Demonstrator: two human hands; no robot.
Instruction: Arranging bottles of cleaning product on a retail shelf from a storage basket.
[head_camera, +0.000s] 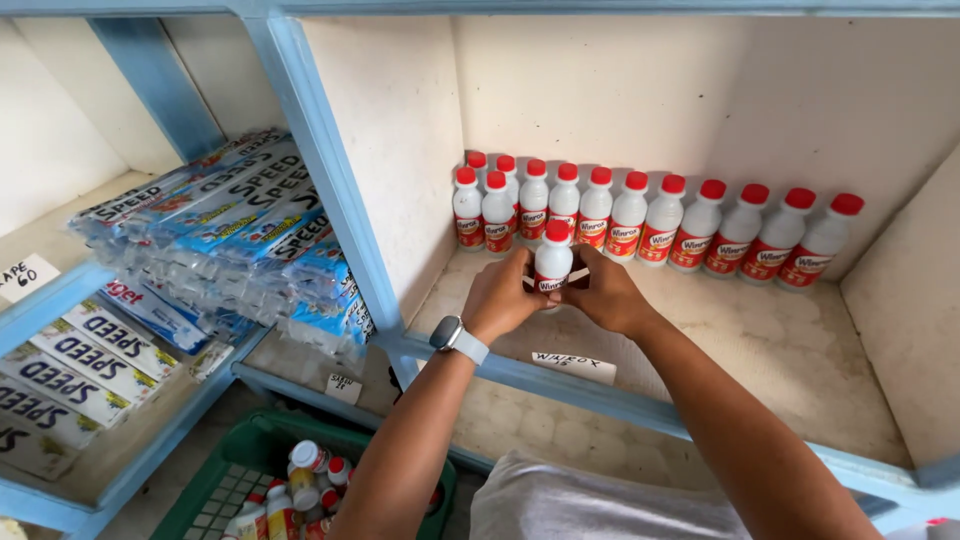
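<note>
Both my hands are wrapped around one small white bottle (553, 258) with a red cap and red label, held upright just above the shelf floor (760, 340). My left hand (503, 297), with a smartwatch on its wrist, grips the bottle's left side. My right hand (603, 292) grips its right side. Behind it, several matching bottles stand in a row (700, 225) along the back wall, with a second short row at the left end.
A green crate (215, 490) with several more bottles sits on the floor below. The left shelf bay holds stacked blue-and-white packets (230, 215) and flat packs (90, 350). Blue shelf rails (330, 170) frame the bays, with paper tags on them.
</note>
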